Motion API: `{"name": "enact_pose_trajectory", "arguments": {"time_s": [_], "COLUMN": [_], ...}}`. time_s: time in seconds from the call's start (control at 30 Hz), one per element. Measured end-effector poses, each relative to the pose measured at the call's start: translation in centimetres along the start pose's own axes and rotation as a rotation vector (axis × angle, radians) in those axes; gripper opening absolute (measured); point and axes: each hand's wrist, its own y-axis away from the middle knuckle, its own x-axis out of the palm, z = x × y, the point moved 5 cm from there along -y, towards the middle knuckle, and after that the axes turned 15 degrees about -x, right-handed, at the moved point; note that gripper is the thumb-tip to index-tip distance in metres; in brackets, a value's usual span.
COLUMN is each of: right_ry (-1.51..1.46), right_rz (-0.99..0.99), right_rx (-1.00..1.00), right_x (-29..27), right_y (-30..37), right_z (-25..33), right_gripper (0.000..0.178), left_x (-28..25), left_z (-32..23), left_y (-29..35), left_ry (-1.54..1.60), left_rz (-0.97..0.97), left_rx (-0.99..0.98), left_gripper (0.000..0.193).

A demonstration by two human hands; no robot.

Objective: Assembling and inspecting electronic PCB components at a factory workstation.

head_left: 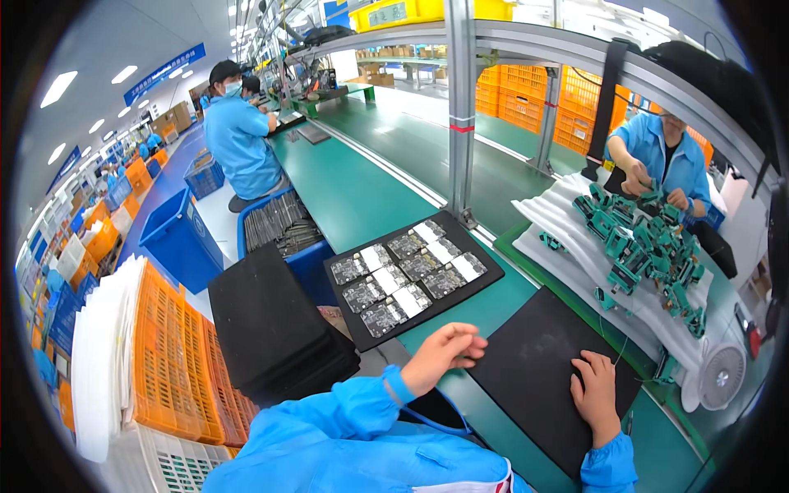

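A bare black foam mat [552, 374] lies on the green workbench in front of me. My left hand [444, 355] hovers by its left edge, fingers loosely bent, with nothing visible in them. Flat on the mat's right side rests my right hand [595, 394], fingers apart and holding nothing. Just beyond my left hand, a second black mat [477, 278] carries several circuit boards [359, 297], each beside a white rectangular piece, set out in rows.
To the left stand a stack of black mats [271, 329], a blue bin [181, 238] and orange crates [168, 353]. A metal post [461, 115] rises behind the boards. On the right, a co-worker [670, 156] handles green parts [633, 238] near a small fan [722, 376]. Another person [238, 135] sits further along the bench.
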Motion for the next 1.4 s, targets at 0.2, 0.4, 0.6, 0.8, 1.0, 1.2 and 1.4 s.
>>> {"name": "enact_pose_trajectory", "arguments": {"time_s": [0.2,0.4,0.6,0.8,1.0,1.2,1.4], "right_ry": [0.013,-0.361,-0.176,0.054,-0.07,-0.379,-0.689], "right_rz": [0.175,0.172,0.001,-0.117,-0.123,-0.144,-0.316], "right_rx": [-0.051,-0.102,-0.09,-0.003,0.087,0.263,0.422], "right_x": [-1.6,3.4,16.1,19.7,20.1,18.8,17.8], "right_y": [-4.7,-15.7,-26.2,-29.9,-29.5,-28.2,-25.4], "right_z": [1.2,1.8,-0.4,3.3,3.3,1.8,0.9], "right_gripper": [0.02,0.024,0.037,0.038,0.031,0.038,0.04], "left_x": [-6.2,-9.5,-10.0,-10.3,-10.4,-10.8,-11.5], "left_z": [-4.1,-5.8,-4.7,-5.1,-4.5,-4.2,-4.1], "left_y": [7.1,5.9,4.5,4.6,4.3,4.1,3.5], "left_ry": [-0.814,-1.189,-1.339,-1.309,-1.266,-1.263,-1.206], "left_rz": [-0.565,-0.78,-0.802,-0.756,-0.712,-0.732,-0.711], "left_rx": [0.446,0.788,0.725,0.649,0.647,0.642,0.716], "left_gripper": [0.013,0.029,0.042,0.038,0.038,0.044,0.079]}}
